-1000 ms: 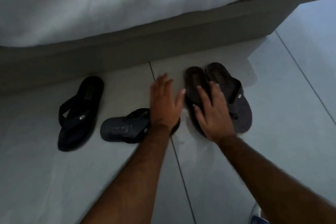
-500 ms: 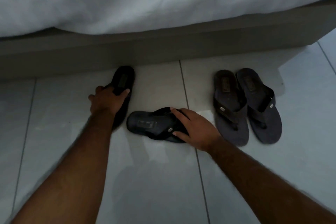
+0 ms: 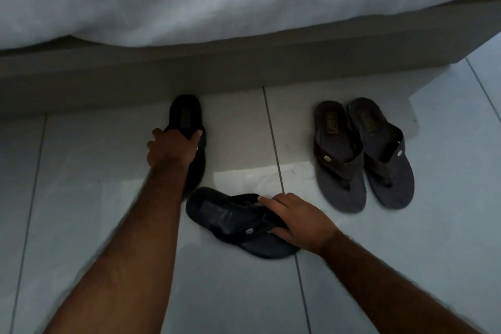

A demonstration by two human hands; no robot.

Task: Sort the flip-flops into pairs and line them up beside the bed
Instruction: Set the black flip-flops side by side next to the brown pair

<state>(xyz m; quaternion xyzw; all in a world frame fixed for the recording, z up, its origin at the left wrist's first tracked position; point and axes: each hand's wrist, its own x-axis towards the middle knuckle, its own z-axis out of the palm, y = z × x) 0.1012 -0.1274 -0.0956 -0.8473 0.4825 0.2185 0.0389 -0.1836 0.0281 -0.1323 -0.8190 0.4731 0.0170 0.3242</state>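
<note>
Our left hand [image 3: 173, 150] is curled over the strap of the black rubber flip-flop [image 3: 188, 127] whose long axis runs toward the grey bed base [image 3: 244, 62], heel end touching or nearly at it. Our right hand [image 3: 301, 221] grips the strap and sole of the second black flip-flop [image 3: 230, 215], which lies crosswise on the pale tiled floor [image 3: 81, 171], just below the first, with its heel to the left. We judge it needs a quarter turn to lie parallel beside its mate; the right hand is nearer. The brown-strapped pair [image 3: 363, 154] stands together, well to the right
</note>
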